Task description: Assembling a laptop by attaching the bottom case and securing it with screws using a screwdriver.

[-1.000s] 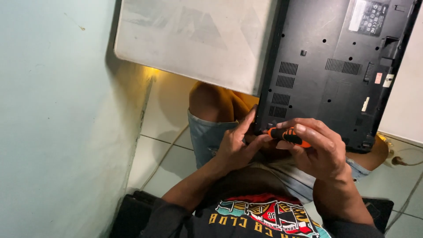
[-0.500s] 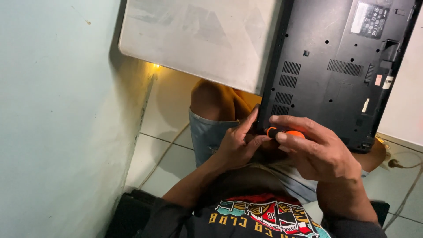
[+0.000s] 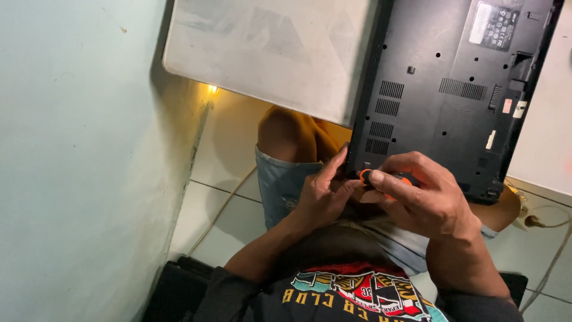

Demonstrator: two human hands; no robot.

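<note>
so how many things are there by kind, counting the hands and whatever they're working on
hands: 2, left hand and right hand
screwdriver: 1, orange and black screwdriver gripped in the right hand
laptop: 1, black laptop lying underside up
panel: 1, pale grey panel beside the laptop
cables: 2, white cable on the left floor, white cable on the right
total: 7

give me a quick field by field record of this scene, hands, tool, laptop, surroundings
left hand: left hand rests at the near corner of the laptop, fingertips against the tool tip
right hand: right hand wraps the orange and black screwdriver handle
laptop: black plastic laptop, underside up, vents and screw holes showing, resting on the person's lap
lid: grey laptop lid opened out flat to the left
surroundings: pale green wall on the left, white tiled floor, pale cable lying across it
</note>
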